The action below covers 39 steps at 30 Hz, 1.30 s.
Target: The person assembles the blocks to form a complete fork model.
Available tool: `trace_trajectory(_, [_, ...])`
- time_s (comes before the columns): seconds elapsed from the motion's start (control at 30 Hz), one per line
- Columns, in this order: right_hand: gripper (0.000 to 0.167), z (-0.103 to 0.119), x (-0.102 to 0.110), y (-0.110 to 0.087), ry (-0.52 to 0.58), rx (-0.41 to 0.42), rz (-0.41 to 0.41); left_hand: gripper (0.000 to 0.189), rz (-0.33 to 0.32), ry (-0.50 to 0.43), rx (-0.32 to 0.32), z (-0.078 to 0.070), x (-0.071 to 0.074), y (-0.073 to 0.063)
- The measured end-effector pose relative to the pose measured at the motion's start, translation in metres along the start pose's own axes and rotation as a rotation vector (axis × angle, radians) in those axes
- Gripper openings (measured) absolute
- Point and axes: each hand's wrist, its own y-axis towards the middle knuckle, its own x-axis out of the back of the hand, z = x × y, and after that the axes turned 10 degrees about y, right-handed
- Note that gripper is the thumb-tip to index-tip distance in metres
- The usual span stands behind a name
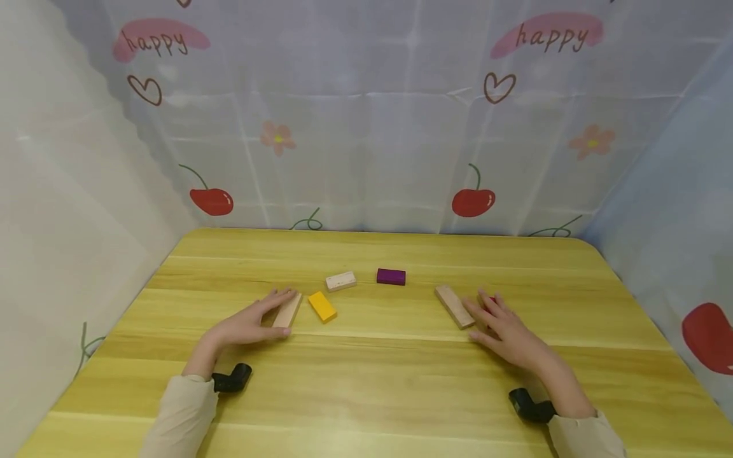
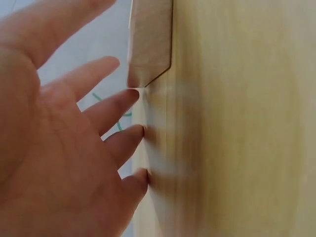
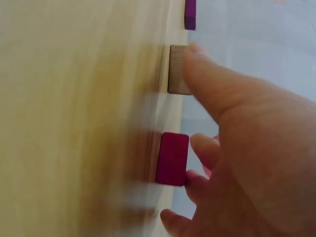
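Note:
My left hand point(image 1: 246, 323) is at a plain wooden block point(image 1: 288, 310) on the left of the table, thumb by its near end and fingertips by its far end. Its fingers are spread in the left wrist view, right beside that block point(image 2: 150, 42). On the other side, my right hand point(image 1: 506, 334) lies over a red block point(image 3: 173, 159), which it mostly hides in the head view. The right thumb overlaps the end of a second plain wooden block point(image 1: 454, 306) in the right wrist view, and the other fingers are loosely bent near the red block.
Between the hands lie a yellow block point(image 1: 322, 307), a whitish block point(image 1: 340, 281) and a purple block point(image 1: 391, 277). The wood-grain table point(image 1: 366, 388) ends at a printed curtain point(image 1: 366, 159) behind. Black wrist mounts point(image 1: 231, 378) sit low beside both sleeves.

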Motion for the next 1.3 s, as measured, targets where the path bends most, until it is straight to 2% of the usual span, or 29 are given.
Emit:
trace_trajectory(0.13, [0.059, -0.002, -0.003, -0.001, 0.004, -0.012, 0.005, 0.081, 0.035, -0.050, 0.031, 0.002, 0.003, -0.001])
trace_trajectory(0.23, [0.058, -0.004, -0.005, -0.001, 0.011, 0.014, -0.016, 0.086, 0.031, -0.111, 0.055, 0.004, 0.007, -0.001])
trace_trajectory(0.4, [0.060, -0.006, -0.006, 0.000, 0.020, 0.045, -0.030, 0.092, 0.031, -0.170, 0.014, 0.009, 0.012, 0.001])
trace_trajectory(0.53, [0.062, -0.005, -0.005, 0.001, 0.015, 0.046, -0.022, 0.093, 0.046, -0.149, -0.029, 0.013, 0.013, 0.005])
trace_trajectory(0.73, [0.063, -0.008, -0.006, 0.000, 0.011, 0.058, -0.025, 0.092, 0.078, -0.110, -0.006, 0.014, 0.012, 0.005])
trace_trajectory(0.9, [0.063, -0.007, -0.006, 0.001, 0.012, 0.058, -0.019, 0.091, 0.104, -0.120, -0.002, 0.015, 0.011, 0.004])
trace_trajectory(1.03, [0.063, -0.007, -0.006, 0.002, 0.001, 0.059, -0.021, 0.090, 0.102, -0.128, -0.011, 0.016, 0.012, 0.003])
trace_trajectory(1.17, [0.063, -0.007, -0.005, 0.001, 0.009, 0.049, -0.017, 0.095, 0.091, -0.131, -0.057, 0.016, 0.012, 0.004])
trace_trajectory(1.3, [0.063, -0.007, -0.006, 0.001, 0.019, 0.042, -0.014, 0.099, 0.117, -0.110, -0.102, 0.016, 0.011, 0.007])
